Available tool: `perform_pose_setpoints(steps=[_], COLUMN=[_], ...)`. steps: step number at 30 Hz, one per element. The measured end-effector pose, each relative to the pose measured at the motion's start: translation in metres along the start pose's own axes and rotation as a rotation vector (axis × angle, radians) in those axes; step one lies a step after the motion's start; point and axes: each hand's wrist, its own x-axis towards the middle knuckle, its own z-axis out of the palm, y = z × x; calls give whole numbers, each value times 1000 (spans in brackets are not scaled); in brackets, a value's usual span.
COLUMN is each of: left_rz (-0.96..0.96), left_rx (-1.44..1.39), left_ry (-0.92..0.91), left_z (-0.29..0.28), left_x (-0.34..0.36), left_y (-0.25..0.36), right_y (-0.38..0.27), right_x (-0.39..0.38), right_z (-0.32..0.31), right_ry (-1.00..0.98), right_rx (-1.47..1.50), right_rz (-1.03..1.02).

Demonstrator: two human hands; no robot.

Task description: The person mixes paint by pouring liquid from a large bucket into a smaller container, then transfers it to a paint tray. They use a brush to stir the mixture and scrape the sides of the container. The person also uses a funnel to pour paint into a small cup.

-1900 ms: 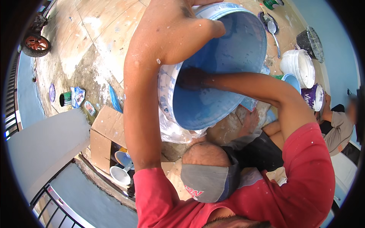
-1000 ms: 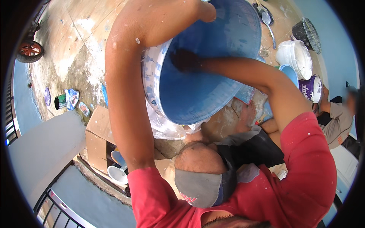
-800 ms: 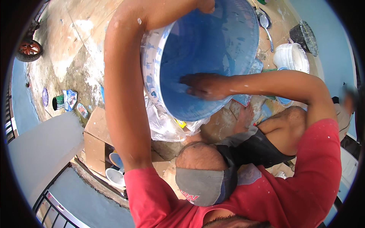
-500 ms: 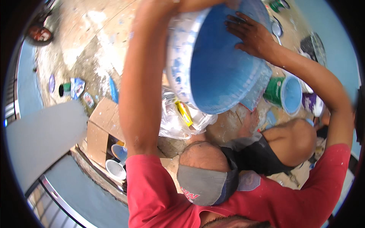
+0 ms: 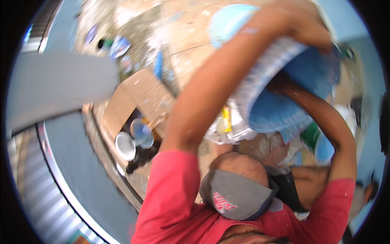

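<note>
Head view, bucket: one large blue bucket (image 5: pixel 284 87) was held up high and tipped, its open mouth turned toward the camera, its outside streaked white with paint.
Head view, left hand: the left hand (image 5: pixel 310 28) was clamped over the bucket's upper rim, fingers curled around it; blur hid the fingertips.
Head view, right hand: the right hand (image 5: pixel 280 83) reached into the bucket's mouth, against the blue inner wall; whether it was open or closed on anything I could not tell.
Head view, arms: two bare forearms rose from red sleeves (image 5: pixel 174 195) and crossed in front of most of the floor.
Head view, cap: one grey cap (image 5: pixel 233 195) sat low in the middle, under the bucket.
Head view, plastic wrap: one crumpled clear plastic bundle (image 5: pixel 225 128) with a yellow piece in it lay just below the bucket, between the two arms.
Head view, cardboard box: one open brown box (image 5: pixel 136 103) lay on the floor to the left.
Head view, small tubs: two could be counted beside the box, one white (image 5: pixel 125 145) and one bluish (image 5: pixel 142 132), close together.
Head view, floor: paint-spattered boards (image 5: pixel 178 36) with small blurred containers at the far left edge, too smeared to count.
Head view, right side: a green and blue container (image 5: pixel 319 142) showed behind the right arm, partly hidden.
</note>
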Motion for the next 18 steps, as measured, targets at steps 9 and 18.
perform_pose_setpoints(steps=[9, 18], left_rz=[-543, -753], left_rx=[-583, -614], left_ry=[261, 821], left_z=[-102, -124], left_x=[-65, -195], left_y=[-144, -258], right_y=[-1, -125], right_x=[-201, -341], right_z=[-176, 21], right_ry=[524, 1092], right_rx=[1267, 660], right_rz=[268, 1390])
